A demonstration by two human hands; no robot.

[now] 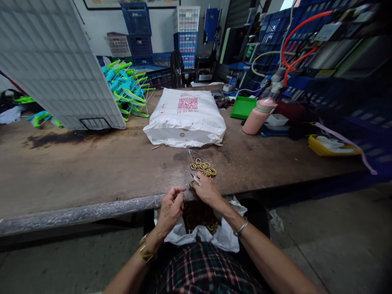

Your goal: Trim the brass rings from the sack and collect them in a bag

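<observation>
Several brass-coloured rings [202, 165] lie in a small pile near the table's front edge. My right hand [206, 188] is just in front of them, its fingers closed on a small pointed tool [195, 179]; a ring shows beside the fingertips. To the left, my left hand [172, 206] is closed at the table edge, thumb against curled fingers, and what it may hold is too small to name. Below both hands an open white sack [230, 240] holds more rings [212, 227]. Behind the pile lies a full white sack [186, 112] with red print and one ring on its front.
A grey ribbed panel [64, 61] stands at the left beside green and blue plastic pieces [128, 87]. On the right are a green tray [243, 107], a pink bottle [257, 117] and a yellow tray [333, 148]. Crates [186, 36] are stacked behind the table.
</observation>
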